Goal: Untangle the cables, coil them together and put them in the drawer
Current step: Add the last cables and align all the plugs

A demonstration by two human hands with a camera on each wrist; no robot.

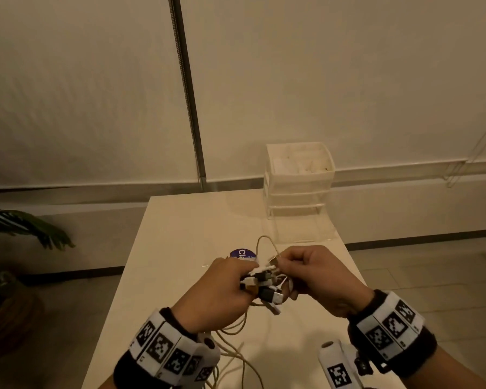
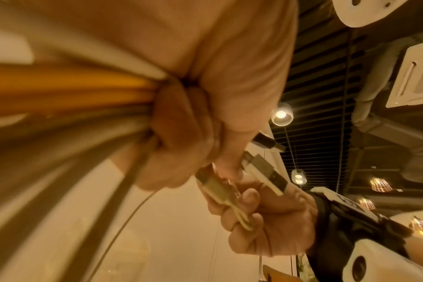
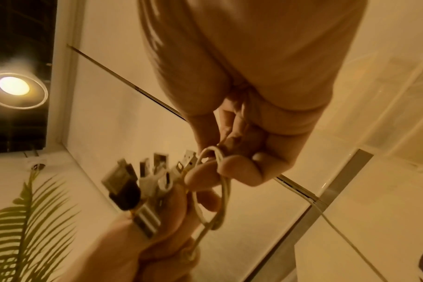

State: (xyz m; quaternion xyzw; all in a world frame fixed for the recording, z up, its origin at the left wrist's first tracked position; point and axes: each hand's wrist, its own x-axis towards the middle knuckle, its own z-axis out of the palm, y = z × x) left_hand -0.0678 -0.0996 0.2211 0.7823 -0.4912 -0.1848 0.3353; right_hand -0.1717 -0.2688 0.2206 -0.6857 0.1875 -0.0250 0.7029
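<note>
My left hand [image 1: 230, 287] grips a bunch of cables [image 1: 236, 349] just behind their black and white USB plugs [image 1: 267, 287], which stick out toward my right hand. My right hand [image 1: 300, 273] pinches a thin white cable [image 1: 267, 242] that loops up above both hands. In the right wrist view this looped cable [image 3: 220, 190] runs between my thumb and fingers, with the plugs [image 3: 143, 181] beside it. In the left wrist view the cables [image 2: 73, 99] fan out of my fist. The white drawer unit [image 1: 298, 178] stands on the table's far right, its lowest drawer [image 1: 303, 228] pulled out.
The loose cable ends trail over the white table [image 1: 180, 248] toward its near edge. A round purple sticker [image 1: 242, 255] lies just beyond my hands. A potted palm [image 1: 17, 228] stands on the floor to the left. A metal pole [image 1: 191, 108] rises behind the table.
</note>
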